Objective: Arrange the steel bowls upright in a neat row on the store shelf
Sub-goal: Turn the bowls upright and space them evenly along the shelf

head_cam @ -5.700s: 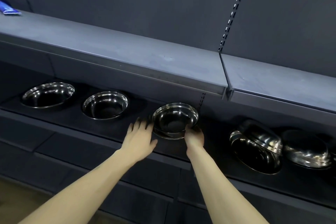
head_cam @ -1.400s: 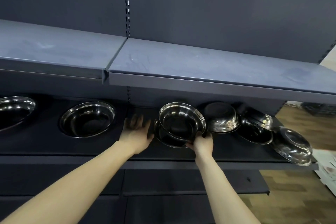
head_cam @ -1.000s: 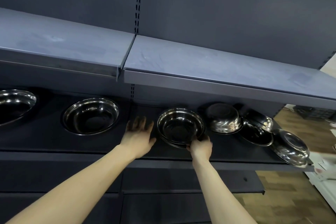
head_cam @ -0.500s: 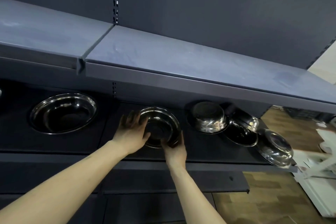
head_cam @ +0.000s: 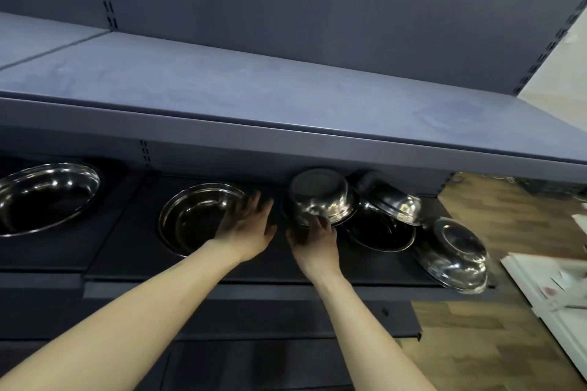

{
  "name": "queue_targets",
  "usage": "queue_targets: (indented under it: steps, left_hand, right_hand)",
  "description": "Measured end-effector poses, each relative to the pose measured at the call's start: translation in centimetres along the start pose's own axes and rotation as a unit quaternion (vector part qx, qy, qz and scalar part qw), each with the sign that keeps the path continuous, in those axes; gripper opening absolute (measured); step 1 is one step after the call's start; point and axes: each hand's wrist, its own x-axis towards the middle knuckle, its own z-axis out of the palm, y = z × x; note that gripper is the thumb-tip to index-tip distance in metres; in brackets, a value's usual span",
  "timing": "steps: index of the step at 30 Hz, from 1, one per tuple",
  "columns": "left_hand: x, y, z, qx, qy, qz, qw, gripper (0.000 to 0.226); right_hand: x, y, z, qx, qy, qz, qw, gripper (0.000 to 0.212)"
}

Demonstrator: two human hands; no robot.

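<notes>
Down on the dark lower shelf (head_cam: 133, 247), beneath the grey upper shelf (head_cam: 254, 95), several polished steel bowls catch bright specks of light on their rims and walls. Two stand upright in the row: the far-left bowl (head_cam: 44, 197), cut by the picture's edge, and the upright bowl (head_cam: 193, 216) to its right, wide and shallow, its dark inside mirroring the shelf. The left hand (head_cam: 246, 225) lies against that bowl's right rim with its fingers straight and spread, gripping nothing.

Just to the right, the overturned bowl (head_cam: 320, 197) sits base up and tilted, its flat round bottom turned toward the back of the shelf and its shiny flared wall facing forward. The right hand (head_cam: 314, 241) reaches up to its near lower edge, fingertips curled on the rim; how firmly it holds is hard to tell, since the fingers are in shadow.

Behind and right of it is a jumble: a tipped bowl (head_cam: 394, 200) leaning on its side over an open bowl (head_cam: 381, 232) that lies below it. Further right, near the shelf end, an inverted bowl (head_cam: 454, 254) rests base up at a slant, close to the front edge. Wooden floor (head_cam: 508, 216) shows beyond.
</notes>
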Motion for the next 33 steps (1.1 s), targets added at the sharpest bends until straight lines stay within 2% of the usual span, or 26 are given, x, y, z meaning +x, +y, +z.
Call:
queue_targets:
  steps: [2,12,16,20,23,26,30,33]
  left_hand:
    - [0.6,1.7,0.6,-0.037,0.008,-0.006,0.999,0.065]
    - [4.2,5.4,2.4,-0.129,-0.003,-0.045,0.991,0.061]
    - [6.0,5.9,2.6,-0.173,0.022,-0.049,0.983,0.074]
    - [8.3,6.2,2.7,-0.283,0.011,-0.101,0.954,0.068]
    - [9.8,5.9,3.4,-0.344,-0.002,-0.123,0.931,0.083]
    - [10.2,6.2,3.5,-0.379,-0.017,-0.146,0.914,0.079]
    - [10.5,6.6,3.6,-0.422,-0.021,-0.188,0.887,0.079]
    - [10.2,6.5,3.4,-0.417,0.000,-0.205,0.886,0.081]
  right_hand:
    - [0.9,0.9,-1.5,-0.028,0.009,-0.013,0.999,0.064]
    - [6.0,4.2,-5.6,0.014,-0.010,0.001,1.000,0.087]
    - [7.4,4.5,-5.9,0.017,-0.009,0.000,1.000,0.092]
    - [8.4,4.8,-5.8,0.001,-0.009,0.001,1.000,0.098]
    - [8.6,5.1,-5.5,-0.024,-0.002,0.000,1.000,0.101]
    - [8.5,5.1,-4.9,-0.028,0.022,0.000,0.999,0.102]
    - [8.6,5.0,-4.4,0.004,0.051,0.018,0.999,0.095]
    - [8.9,4.7,-4.1,0.020,0.070,0.016,0.997,0.085]
